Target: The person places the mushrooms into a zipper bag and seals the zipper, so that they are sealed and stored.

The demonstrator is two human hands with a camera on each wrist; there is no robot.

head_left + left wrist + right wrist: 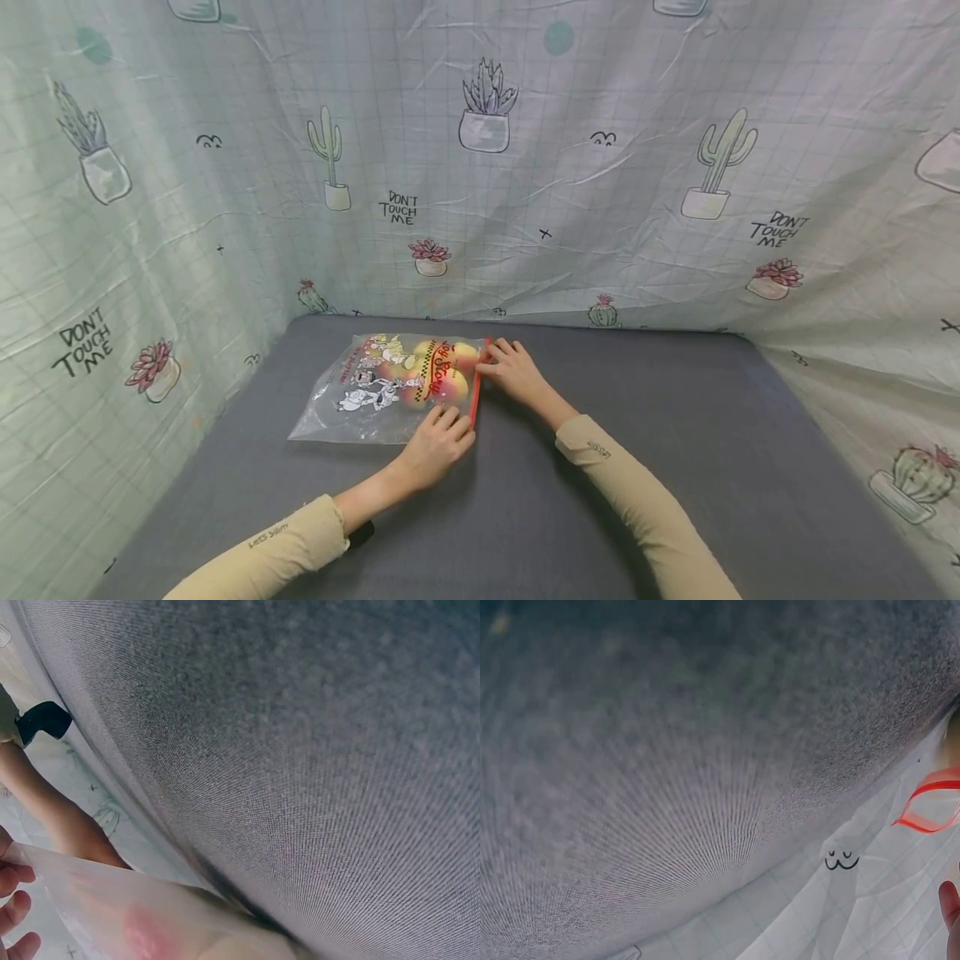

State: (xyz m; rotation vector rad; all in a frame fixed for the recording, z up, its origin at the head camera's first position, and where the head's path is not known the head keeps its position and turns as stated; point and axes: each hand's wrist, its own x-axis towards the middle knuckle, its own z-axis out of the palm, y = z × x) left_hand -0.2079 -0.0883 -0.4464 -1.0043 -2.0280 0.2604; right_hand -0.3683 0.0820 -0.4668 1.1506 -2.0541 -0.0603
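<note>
A clear zip bag (322,421) printed with cartoon figures and red lettering lies on the dark grey table, its red zip edge (475,398) facing right. Several round yellow-and-red fruits (452,388) show through it near that edge. My left hand (437,446) pinches the near end of the zip edge; in the left wrist view its fingertips (16,909) are at the translucent plastic. At the far end, my right hand (513,371) grips the same edge with bent fingers. The red strips (930,801) stand apart in a loop in the right wrist view.
Grey cloth covers the table (637,392). A light curtain (525,208) printed with potted cacti hangs behind and along both sides. A black wrist-worn device (46,720) shows on the other forearm in the left wrist view.
</note>
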